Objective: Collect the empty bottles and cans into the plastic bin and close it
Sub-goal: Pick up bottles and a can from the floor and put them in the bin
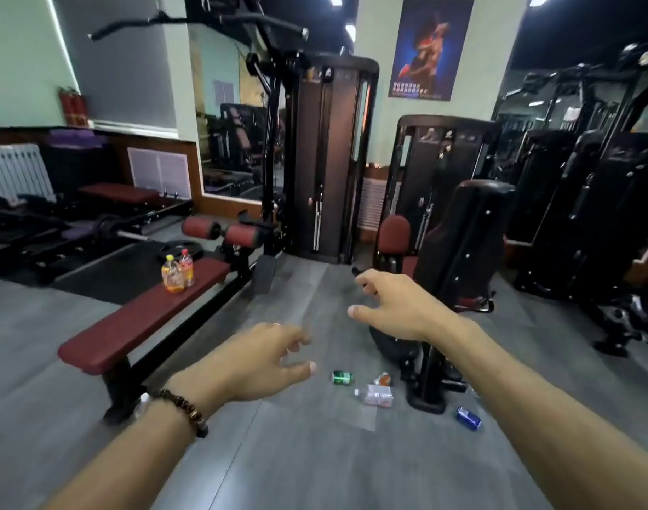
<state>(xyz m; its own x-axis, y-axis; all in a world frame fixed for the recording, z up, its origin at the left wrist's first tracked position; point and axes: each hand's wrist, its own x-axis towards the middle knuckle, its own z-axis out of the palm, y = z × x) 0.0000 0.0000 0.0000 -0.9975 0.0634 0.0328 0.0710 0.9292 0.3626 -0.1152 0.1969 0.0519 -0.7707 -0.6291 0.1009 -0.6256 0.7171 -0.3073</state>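
head view: a gym, weight machines ringing a grey plank floor. a maroon bench carries two bottles. on the floor lie a clear bottle, green can, blue can and an orange scrap. left hand and right hand reach out, fingers loose, holding nothing. no bin shows; best to find it first, then gather the floor cluster together.

My arms are bare to the elbow, no sleeves, and my left wrist wears a brown beaded bracelet with a watch beside it.
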